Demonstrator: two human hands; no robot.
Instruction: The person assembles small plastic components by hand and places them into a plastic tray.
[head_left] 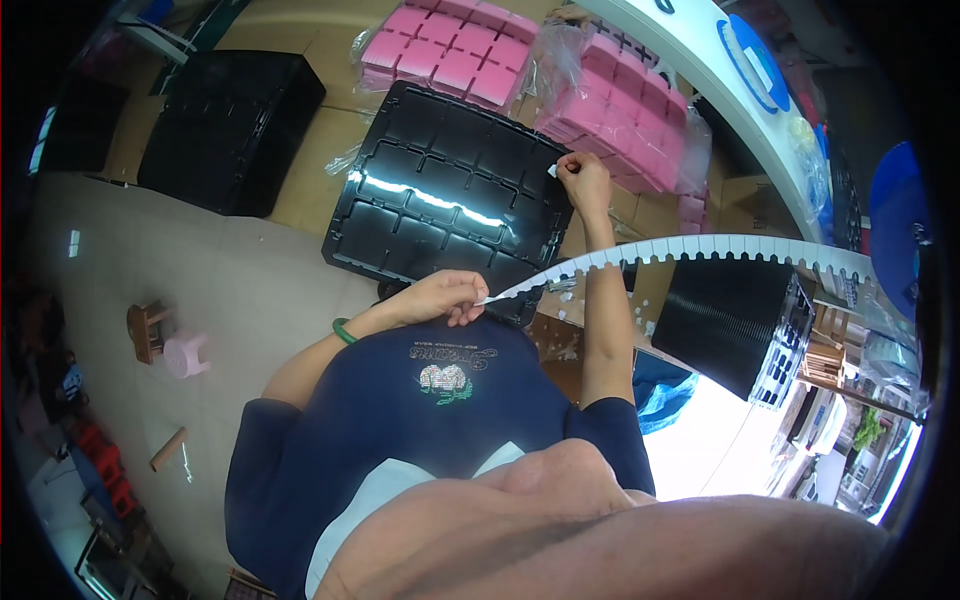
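My left hand (445, 298), with a green bangle on its wrist, pinches the end of a long white notched strip (700, 246) that runs off to the right. My right hand (585, 182) is stretched out to the right edge of a large black compartment tray (440, 190). Its fingertips pinch a small white piece (552, 171) right at the tray's rim. The tray lies flat on cardboard in front of me, and its compartments look bare and glossy.
Bagged stacks of pink foam pads (455, 45) (630, 110) lie beyond the tray. A stack of black trays (735, 320) stands at the right and a black pile (235, 125) at the upper left. Small stools (180, 350) and a cardboard tube (168, 450) are on the floor at the left.
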